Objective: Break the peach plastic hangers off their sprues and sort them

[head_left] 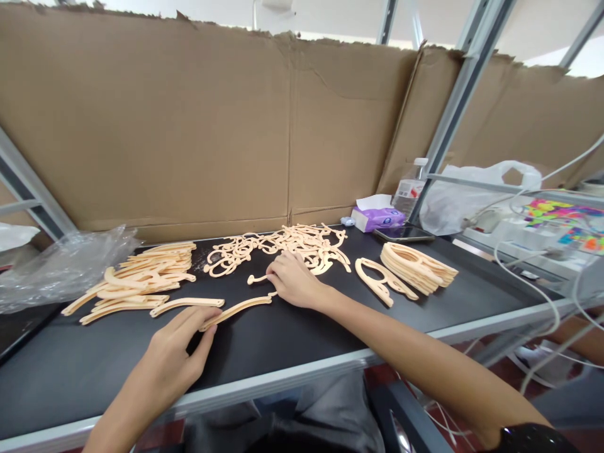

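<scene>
My left hand point(182, 352) pinches the near end of a curved cream strip point(243, 307) between thumb and fingers, just above the black table. At the strip's far end, my right hand point(295, 280) has its fingers closed on a small curved piece point(257, 279) with a rounded tip; its fingertips are partly hidden. Another curved strip point(186, 303) lies beside my left hand, next to a pile of similar strips point(146, 270). Behind my right hand is a heap of thin curly pieces point(302, 242).
Joined looped pieces point(384, 280) lie at the right beside a stack of them point(418, 264). Behind are a purple tissue pack point(380, 218), a phone point(403, 234) and a bottle point(408, 192). Clear plastic wrap point(70, 261) is at the left. A cardboard wall point(189, 126) stands behind.
</scene>
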A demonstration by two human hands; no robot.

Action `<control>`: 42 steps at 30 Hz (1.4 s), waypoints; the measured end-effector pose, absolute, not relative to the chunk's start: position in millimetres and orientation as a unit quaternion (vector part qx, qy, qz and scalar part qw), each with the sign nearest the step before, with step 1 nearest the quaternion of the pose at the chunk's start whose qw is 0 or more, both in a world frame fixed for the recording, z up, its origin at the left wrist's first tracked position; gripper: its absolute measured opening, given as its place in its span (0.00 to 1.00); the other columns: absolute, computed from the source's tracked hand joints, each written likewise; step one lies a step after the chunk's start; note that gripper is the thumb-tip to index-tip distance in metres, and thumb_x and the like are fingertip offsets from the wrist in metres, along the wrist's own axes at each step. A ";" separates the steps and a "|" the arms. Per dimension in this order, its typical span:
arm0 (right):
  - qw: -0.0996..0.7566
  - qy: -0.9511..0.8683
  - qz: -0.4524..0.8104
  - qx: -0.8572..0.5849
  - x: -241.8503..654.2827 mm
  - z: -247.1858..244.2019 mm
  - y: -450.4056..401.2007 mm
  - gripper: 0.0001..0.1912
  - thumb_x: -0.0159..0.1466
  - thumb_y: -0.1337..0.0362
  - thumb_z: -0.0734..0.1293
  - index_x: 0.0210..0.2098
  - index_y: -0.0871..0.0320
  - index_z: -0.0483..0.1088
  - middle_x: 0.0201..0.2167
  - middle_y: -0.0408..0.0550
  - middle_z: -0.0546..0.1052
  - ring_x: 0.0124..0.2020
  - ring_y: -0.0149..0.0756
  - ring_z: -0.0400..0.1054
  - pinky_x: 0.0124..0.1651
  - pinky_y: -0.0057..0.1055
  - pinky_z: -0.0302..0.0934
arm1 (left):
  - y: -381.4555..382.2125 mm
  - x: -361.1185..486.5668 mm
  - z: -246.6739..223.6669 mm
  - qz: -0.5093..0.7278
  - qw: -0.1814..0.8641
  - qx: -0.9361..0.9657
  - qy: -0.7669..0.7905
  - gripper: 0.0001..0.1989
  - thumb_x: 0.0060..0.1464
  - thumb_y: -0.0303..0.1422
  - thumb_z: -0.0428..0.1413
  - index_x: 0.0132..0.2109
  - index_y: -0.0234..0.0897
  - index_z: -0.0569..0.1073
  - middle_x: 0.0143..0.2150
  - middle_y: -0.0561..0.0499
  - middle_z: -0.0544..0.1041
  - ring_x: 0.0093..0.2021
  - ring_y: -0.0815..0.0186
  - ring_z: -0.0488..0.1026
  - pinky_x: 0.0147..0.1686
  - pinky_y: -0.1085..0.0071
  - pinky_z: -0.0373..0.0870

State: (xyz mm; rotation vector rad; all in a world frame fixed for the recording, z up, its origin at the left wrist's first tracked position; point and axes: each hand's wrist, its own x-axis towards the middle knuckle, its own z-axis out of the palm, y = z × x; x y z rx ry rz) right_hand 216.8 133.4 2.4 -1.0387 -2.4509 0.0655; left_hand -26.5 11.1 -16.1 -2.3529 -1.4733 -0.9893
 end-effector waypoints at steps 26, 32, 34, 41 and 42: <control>0.403 -0.871 -0.003 -0.282 215.8 5.0 125.4 0.10 0.71 0.67 0.57 0.38 0.59 0.69 0.37 0.52 0.76 0.42 0.39 0.63 0.49 0.37 0.55 | 44.0 -49.5 3.0 -0.194 0.083 -0.823 -0.527 0.21 0.64 0.44 0.44 0.45 0.41 0.79 0.47 0.46 0.79 0.48 0.56 0.75 0.52 0.60 0.69; 0.409 -0.885 -0.025 -0.222 208.6 4.6 114.8 0.11 0.71 0.65 0.57 0.39 0.59 0.70 0.34 0.52 0.77 0.40 0.38 0.65 0.49 0.37 0.56 | 50.1 -36.2 24.7 -0.248 0.079 -0.815 -0.518 0.22 0.61 0.49 0.49 0.53 0.42 0.75 0.52 0.46 0.78 0.52 0.56 0.74 0.54 0.63 0.69; 0.424 -0.878 -0.021 -0.221 208.6 4.9 112.4 0.11 0.71 0.65 0.57 0.39 0.60 0.71 0.34 0.52 0.77 0.39 0.37 0.66 0.48 0.36 0.57 | 54.1 -15.7 37.1 -0.264 0.036 -0.828 -0.494 0.22 0.58 0.50 0.53 0.50 0.41 0.76 0.47 0.47 0.81 0.45 0.57 0.77 0.46 0.67 0.72; 0.492 -0.825 0.024 -0.277 213.2 6.3 113.9 0.08 0.69 0.64 0.60 0.42 0.58 0.69 0.39 0.53 0.75 0.43 0.39 0.67 0.49 0.37 0.61 | 85.6 14.5 56.2 -0.367 -0.067 -0.778 -0.506 0.16 0.59 0.45 0.52 0.35 0.39 0.79 0.33 0.51 0.81 0.34 0.63 0.75 0.36 0.71 0.68; 0.505 -0.812 0.025 -0.290 213.7 6.8 114.3 0.08 0.68 0.63 0.60 0.43 0.58 0.69 0.40 0.54 0.75 0.44 0.40 0.67 0.50 0.38 0.61 | 90.4 11.3 53.6 -0.399 -0.073 -0.753 -0.518 0.16 0.58 0.45 0.53 0.35 0.39 0.78 0.33 0.51 0.81 0.33 0.64 0.74 0.35 0.71 0.67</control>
